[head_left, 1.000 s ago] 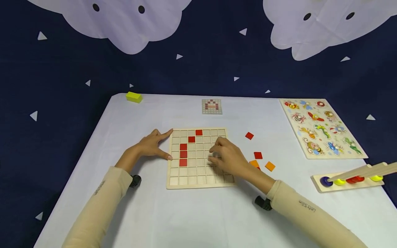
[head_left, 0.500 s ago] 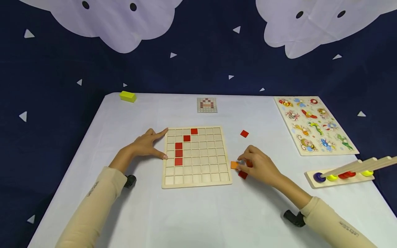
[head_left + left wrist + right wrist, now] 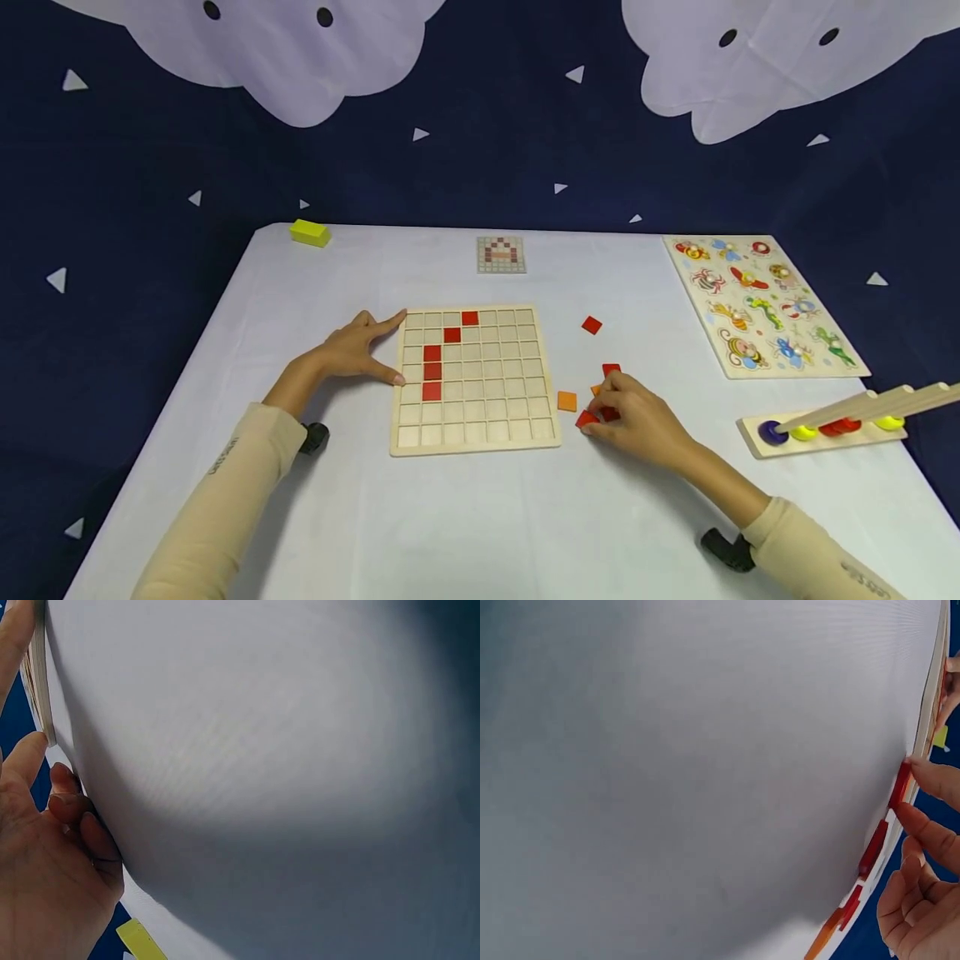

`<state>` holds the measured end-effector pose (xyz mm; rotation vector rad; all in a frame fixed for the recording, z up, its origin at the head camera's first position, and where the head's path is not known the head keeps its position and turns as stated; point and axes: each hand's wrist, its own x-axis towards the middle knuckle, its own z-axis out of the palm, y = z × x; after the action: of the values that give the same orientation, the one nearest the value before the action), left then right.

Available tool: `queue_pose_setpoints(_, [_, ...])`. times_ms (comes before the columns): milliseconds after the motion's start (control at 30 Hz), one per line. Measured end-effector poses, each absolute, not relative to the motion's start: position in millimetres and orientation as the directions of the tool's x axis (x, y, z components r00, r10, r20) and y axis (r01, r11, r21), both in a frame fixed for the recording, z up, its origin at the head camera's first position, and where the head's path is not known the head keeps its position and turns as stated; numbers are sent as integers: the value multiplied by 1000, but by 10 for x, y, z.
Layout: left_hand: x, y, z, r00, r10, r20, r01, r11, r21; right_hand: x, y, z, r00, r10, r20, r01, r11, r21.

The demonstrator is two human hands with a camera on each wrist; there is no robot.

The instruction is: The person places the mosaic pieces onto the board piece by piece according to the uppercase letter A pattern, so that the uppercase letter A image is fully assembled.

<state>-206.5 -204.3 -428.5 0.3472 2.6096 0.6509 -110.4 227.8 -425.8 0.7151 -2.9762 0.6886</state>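
At the middle of the white counter (image 3: 465, 525), a square wooden grid board (image 3: 495, 367) lies flat. Five red tiles (image 3: 432, 372) sit in its cells: one in the far row, fourth column from the left; one in the next row, third column; three in a line down the second column. Left hand (image 3: 345, 350): index finger and thumb extended and spread, both touching the board's left edge, index at the far left corner, thumb nearer; remaining fingers bent in the wrist view, gripping nothing. Right hand (image 3: 633, 417): thumb and index finger pinch a single red tile (image 3: 587, 420) to the right of the board; other fingers curl loosely. An orange tile (image 3: 567, 402) lies just beside the board's right edge. Two further red pieces, near red piece (image 3: 611, 414) and far red piece (image 3: 611, 369), are partly covered by the right hand; a sliver of orange shows between them. One loose red square (image 3: 592, 325) lies farther off, apart from that group. Far side, centre: card (image 3: 501, 255) printed with a small coloured grid. Far left: yellow block (image 3: 310, 233). Far right: insect picture board (image 3: 765, 307). Nearer on the right: wooden peg stand (image 3: 825, 442) with purple, yellow and red discs.
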Motion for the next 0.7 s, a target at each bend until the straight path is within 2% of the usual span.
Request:
queue_pose_setpoints(333, [-2062,-2035,-4274,-879,336,-338,141,861,490,-1056,2169,-4242,-861,-480,170,-509,817,-271])
queue_pose_setpoints(700, [-2047,-2050,-4280,-882,331,-335,135,860,492,-1293,2162,-4161,-882,-451,138,-468,795,-386])
